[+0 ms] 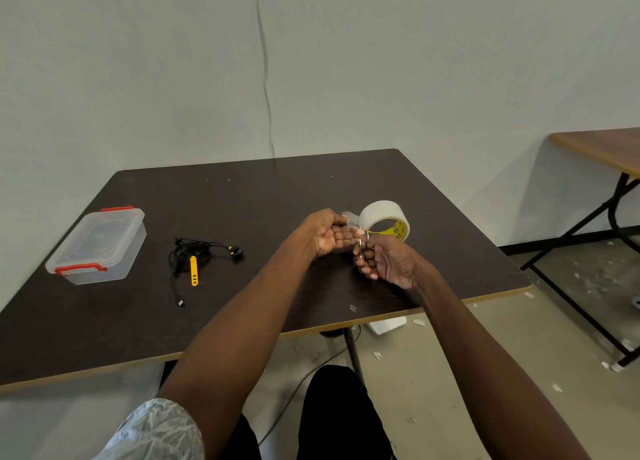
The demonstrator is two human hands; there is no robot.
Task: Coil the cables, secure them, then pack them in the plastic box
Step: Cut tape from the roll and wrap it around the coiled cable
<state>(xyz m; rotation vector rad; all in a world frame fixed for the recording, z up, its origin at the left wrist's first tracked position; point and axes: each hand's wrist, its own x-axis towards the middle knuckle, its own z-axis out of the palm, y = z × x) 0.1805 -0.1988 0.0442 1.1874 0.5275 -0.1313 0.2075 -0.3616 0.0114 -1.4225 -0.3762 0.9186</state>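
Securing step: my left hand point(325, 232) pinches the tape point(384, 220) end, my right hand point(384, 262) grips scissors point(361, 248); next, cut beside the roll.

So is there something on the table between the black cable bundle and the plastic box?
Nothing visible stands on that strip of table between the black cable bundle and the plastic box. However, the box's lid is on, with its red clips down.
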